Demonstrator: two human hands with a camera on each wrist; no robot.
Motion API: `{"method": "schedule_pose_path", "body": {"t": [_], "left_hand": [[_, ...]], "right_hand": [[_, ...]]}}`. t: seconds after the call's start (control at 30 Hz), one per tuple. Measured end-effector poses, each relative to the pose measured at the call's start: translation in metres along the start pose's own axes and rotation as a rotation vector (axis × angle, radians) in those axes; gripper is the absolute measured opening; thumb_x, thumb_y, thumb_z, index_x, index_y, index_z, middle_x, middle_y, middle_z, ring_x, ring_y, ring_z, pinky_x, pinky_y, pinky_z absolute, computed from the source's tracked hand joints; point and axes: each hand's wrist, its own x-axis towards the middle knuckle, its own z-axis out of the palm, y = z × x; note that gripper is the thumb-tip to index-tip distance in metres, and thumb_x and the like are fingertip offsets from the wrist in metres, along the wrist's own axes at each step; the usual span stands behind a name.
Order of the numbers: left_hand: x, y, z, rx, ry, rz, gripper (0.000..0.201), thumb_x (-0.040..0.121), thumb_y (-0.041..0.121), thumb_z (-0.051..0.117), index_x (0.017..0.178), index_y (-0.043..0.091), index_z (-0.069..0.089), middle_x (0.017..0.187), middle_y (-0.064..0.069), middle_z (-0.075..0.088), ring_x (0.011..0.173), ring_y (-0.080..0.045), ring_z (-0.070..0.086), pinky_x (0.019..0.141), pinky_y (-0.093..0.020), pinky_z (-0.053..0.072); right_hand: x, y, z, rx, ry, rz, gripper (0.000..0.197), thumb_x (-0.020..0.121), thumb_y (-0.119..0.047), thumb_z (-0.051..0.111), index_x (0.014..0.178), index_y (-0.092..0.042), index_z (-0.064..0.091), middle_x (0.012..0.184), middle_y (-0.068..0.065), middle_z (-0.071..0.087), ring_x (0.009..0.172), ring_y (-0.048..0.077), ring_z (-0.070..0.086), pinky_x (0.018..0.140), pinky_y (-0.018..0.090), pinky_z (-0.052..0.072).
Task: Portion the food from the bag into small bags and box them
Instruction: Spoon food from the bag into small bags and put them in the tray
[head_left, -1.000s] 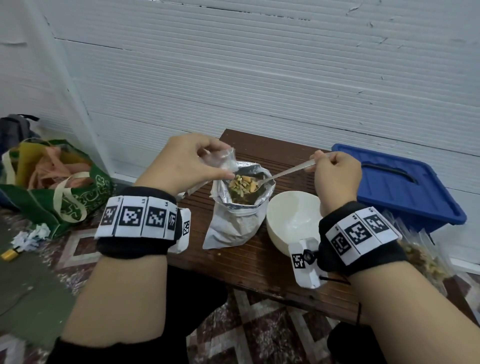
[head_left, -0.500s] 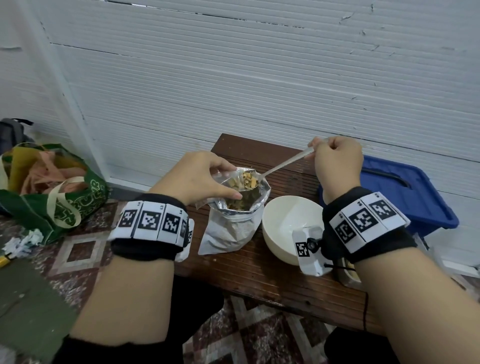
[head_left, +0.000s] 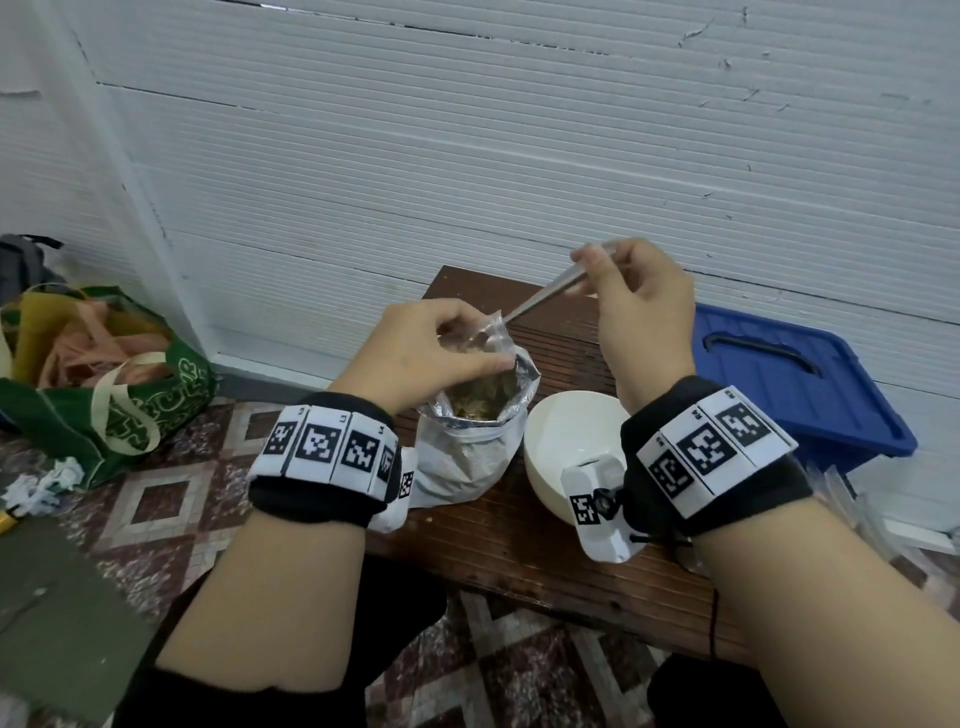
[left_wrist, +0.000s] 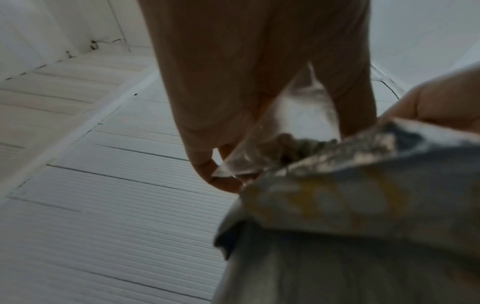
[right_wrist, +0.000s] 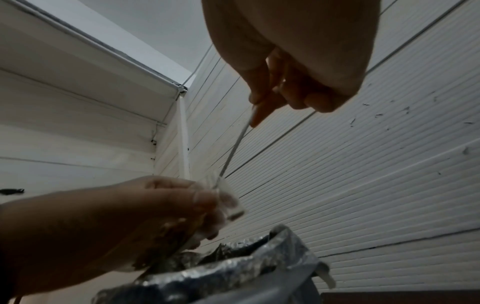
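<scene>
At frame centre, above the foil bag (head_left: 470, 441) on the desk (head_left: 545, 525), a small bag (head_left: 496, 338) is pinched open by the left hand (head_left: 415, 353); the spoon (head_left: 545, 296), gripped by the right hand (head_left: 639, 312), slants down-left into its mouth

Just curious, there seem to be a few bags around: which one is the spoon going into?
The small clear bag pinched in the left hand, held above the open foil bag. The green tote sits apart on the floor.

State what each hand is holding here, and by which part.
Left hand pinches the small clear bag at its open top edge. Right hand grips the metal spoon by its handle's upper end.
</scene>
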Motion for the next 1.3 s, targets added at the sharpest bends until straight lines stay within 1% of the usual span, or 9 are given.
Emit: {"method": "schedule_pose_path", "body": {"t": [0.07,0.2,0.43,0.6,0.73,0.8,0.93,1.17,1.3], "left_hand": [[-0.001,-0.001,-0.002,-0.052,0.067,-0.003,0.023,0.069,0.044,0.08,0.084,0.037,0.064,0.087,0.02,0.064,0.082,0.009,0.055,0.063,-0.005,0.04],[-0.001,-0.009,-0.011,-0.079,0.145,-0.033,0.022,0.074,0.04,0.077,0.089,0.028,0.064,0.086,0.015,0.065,0.079,0.003,0.058,0.061,-0.007,0.043],[-0.003,-0.018,-0.023,-0.149,0.149,-0.062,0.029,0.071,0.04,0.079,0.091,0.023,0.067,0.089,0.007,0.07,0.084,-0.005,0.065,0.071,-0.013,0.048],[-0.002,-0.021,-0.021,-0.143,0.042,-0.063,0.031,0.074,0.036,0.079,0.099,0.022,0.068,0.092,0.009,0.073,0.09,-0.001,0.066,0.086,-0.026,0.054],[-0.002,-0.021,-0.017,-0.132,0.032,-0.06,0.035,0.073,0.037,0.079,0.101,0.02,0.067,0.089,0.008,0.073,0.089,-0.003,0.067,0.089,-0.03,0.054],[-0.002,-0.021,-0.017,-0.13,0.03,-0.06,0.035,0.073,0.037,0.08,0.101,0.021,0.067,0.089,0.008,0.073,0.089,-0.003,0.067,0.089,-0.029,0.053],[-0.001,-0.02,-0.015,-0.138,0.022,-0.059,0.034,0.072,0.036,0.081,0.1,0.023,0.067,0.088,0.007,0.073,0.087,-0.003,0.068,0.089,-0.029,0.053],[-0.003,-0.02,-0.016,-0.115,0.025,-0.07,0.035,0.071,0.039,0.08,0.101,0.025,0.067,0.087,0.011,0.072,0.087,0.001,0.066,0.082,-0.02,0.049],[-0.004,-0.016,-0.017,-0.118,0.077,-0.056,0.033,0.072,0.038,0.078,0.098,0.022,0.067,0.086,0.013,0.07,0.085,0.001,0.064,0.078,-0.017,0.049]], "right_hand": [[-0.003,-0.004,-0.001,0.052,0.016,-0.096,0.015,0.093,-0.02,0.059,0.079,-0.025,0.062,0.071,-0.009,0.063,0.076,0.023,0.063,0.076,0.036,0.051],[0.0,-0.007,-0.009,0.146,0.162,-0.207,0.018,0.095,-0.015,0.055,0.082,-0.025,0.061,0.075,-0.009,0.062,0.07,0.006,0.061,0.072,0.023,0.052],[-0.003,0.008,-0.016,0.072,0.318,-0.144,0.024,0.097,-0.019,0.05,0.077,-0.031,0.053,0.073,-0.015,0.059,0.066,-0.001,0.056,0.069,0.018,0.048],[-0.019,0.022,-0.006,-0.17,0.0,-0.22,0.014,0.096,-0.018,0.054,0.085,-0.015,0.062,0.066,-0.015,0.055,0.055,-0.006,0.05,0.054,0.008,0.035],[-0.034,0.04,0.009,-0.534,-0.277,-0.478,0.021,0.094,-0.024,0.052,0.084,-0.014,0.068,0.067,-0.001,0.063,0.067,0.019,0.05,0.068,0.034,0.038],[-0.041,0.049,0.015,-0.627,-0.366,-0.528,0.023,0.091,-0.027,0.05,0.079,-0.014,0.066,0.063,-0.002,0.061,0.066,0.025,0.049,0.067,0.036,0.036],[-0.046,0.058,0.019,-0.495,-0.381,-0.369,0.021,0.091,-0.022,0.054,0.077,-0.009,0.063,0.062,0.003,0.059,0.066,0.028,0.052,0.066,0.037,0.04],[-0.037,0.048,0.014,-0.201,-0.13,0.088,0.021,0.094,-0.018,0.055,0.074,-0.012,0.057,0.075,0.015,0.066,0.074,0.028,0.063,0.071,0.033,0.051],[-0.028,0.045,0.002,-0.172,0.028,0.203,0.021,0.096,-0.019,0.052,0.085,-0.005,0.063,0.072,0.007,0.064,0.058,0.003,0.052,0.052,0.006,0.038]]}}
